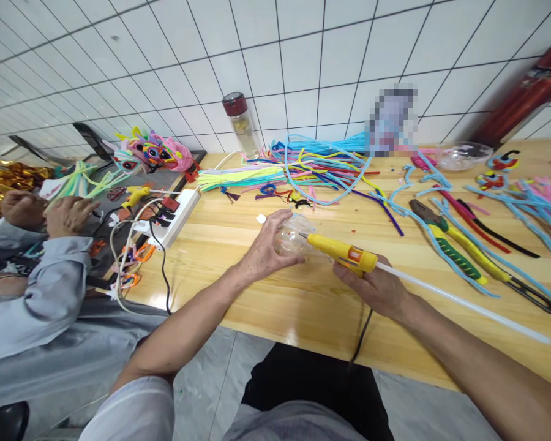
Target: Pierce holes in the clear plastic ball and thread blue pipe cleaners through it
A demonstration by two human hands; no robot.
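Observation:
My left hand [272, 248] is wrapped around the side of a clear, round plastic piece [290, 236], low over the wooden table. My right hand [376, 288] grips a yellow hot glue gun [342, 252] by its handle. The gun's metal nozzle points left, over the clear piece; whether it touches cannot be made out. A long white glue stick [463, 303] juts from the gun's back, and a dark cord hangs below it. A small white scrap [261, 218] lies beside my left fingers.
Pipe cleaners [243, 177] in many colours lie behind my hands. Pliers [459, 251] rest at right. A glass bottle [241, 125] and a red thermos [523, 92] stand by the tiled wall. At left are a power strip [177, 217] and a co-worker's hands [68, 214].

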